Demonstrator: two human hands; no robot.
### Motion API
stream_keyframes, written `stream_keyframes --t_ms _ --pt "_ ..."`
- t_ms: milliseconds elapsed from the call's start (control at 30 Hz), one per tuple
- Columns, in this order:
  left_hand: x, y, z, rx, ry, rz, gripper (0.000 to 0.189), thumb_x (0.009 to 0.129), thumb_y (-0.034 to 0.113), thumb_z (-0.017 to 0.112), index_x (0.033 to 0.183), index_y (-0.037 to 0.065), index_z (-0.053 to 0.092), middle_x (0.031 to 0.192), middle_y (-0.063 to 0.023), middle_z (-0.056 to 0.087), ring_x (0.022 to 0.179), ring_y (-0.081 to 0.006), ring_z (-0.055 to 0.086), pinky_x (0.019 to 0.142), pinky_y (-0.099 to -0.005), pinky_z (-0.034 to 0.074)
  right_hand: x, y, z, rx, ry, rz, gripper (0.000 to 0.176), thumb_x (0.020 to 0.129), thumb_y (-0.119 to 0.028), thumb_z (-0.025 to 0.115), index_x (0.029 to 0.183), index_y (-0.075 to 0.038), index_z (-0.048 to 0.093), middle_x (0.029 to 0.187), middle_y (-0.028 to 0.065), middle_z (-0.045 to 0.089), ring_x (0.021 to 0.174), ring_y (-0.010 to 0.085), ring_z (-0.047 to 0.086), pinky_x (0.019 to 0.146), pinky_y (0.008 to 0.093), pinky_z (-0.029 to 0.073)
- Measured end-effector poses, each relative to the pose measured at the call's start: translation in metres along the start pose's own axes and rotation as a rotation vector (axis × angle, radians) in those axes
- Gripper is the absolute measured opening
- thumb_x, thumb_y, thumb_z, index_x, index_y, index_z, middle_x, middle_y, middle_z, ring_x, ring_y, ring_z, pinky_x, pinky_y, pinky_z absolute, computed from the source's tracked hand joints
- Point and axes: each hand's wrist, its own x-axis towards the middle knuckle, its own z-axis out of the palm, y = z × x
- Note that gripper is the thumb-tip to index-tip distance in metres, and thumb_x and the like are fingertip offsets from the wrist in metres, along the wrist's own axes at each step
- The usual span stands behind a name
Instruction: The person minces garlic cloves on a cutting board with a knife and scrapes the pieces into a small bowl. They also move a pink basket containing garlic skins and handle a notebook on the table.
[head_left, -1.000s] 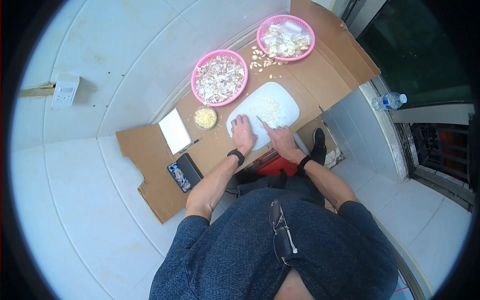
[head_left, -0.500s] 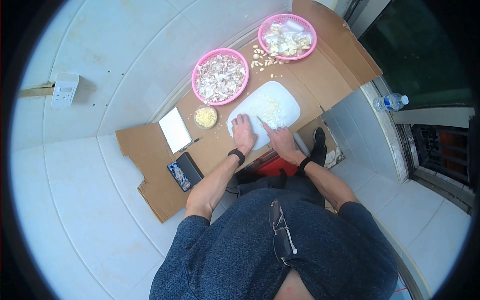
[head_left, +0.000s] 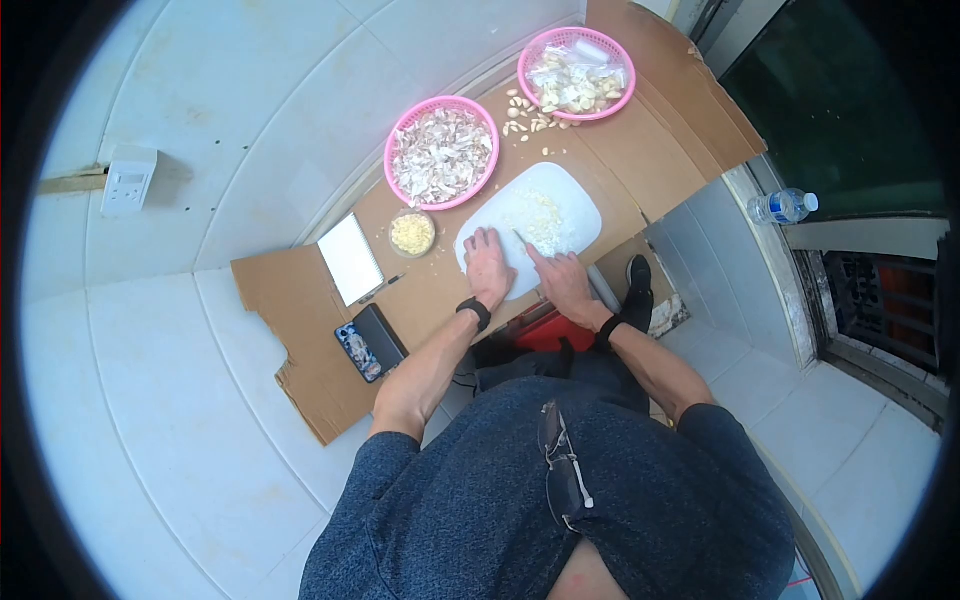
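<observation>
A white cutting board (head_left: 508,284) lies on the cardboard, with pale chopped garlic (head_left: 545,225) spread over its right and middle part. My left hand (head_left: 488,268) rests on the board's left side, palm down, fingers stretched a little apart and holding nothing I can see. At the near edge, my right hand (head_left: 566,284) is closed around a small knife (head_left: 519,237). Its short blade points up and left toward the board's middle; the handle is hidden in my fingers. Left of the board stands a round tub of minced garlic (head_left: 412,233).
A pink basket (head_left: 389,172) holds garlic skins; another pink basket (head_left: 631,88) holds cloves and a plastic bag. Loose cloves (head_left: 540,124) lie beside it. A notebook (head_left: 350,260), a pen (head_left: 381,288) and a phone (head_left: 357,352) are at left. A water bottle (head_left: 783,206) is at right.
</observation>
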Motion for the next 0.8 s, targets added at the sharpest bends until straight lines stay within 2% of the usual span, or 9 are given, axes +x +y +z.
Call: stream_keyframes --t_ms 800 --pt "-0.0004 0.0035 -0.0036 0.010 0.008 -0.005 0.096 0.063 0.010 0.100 0.146 0.000 0.054 0.151 -0.0198 0.051 0.138 -0.0438 0.050 0.113 -0.0525 0.053 -0.0004 0.0034 0.0034 0.033 -0.005 0.008 0.062 0.101 -0.011 0.068 0.162 -0.005 0.055 0.084 0.0110 0.071 0.084 0.0294 0.066 0.082 0.0451 0.047"
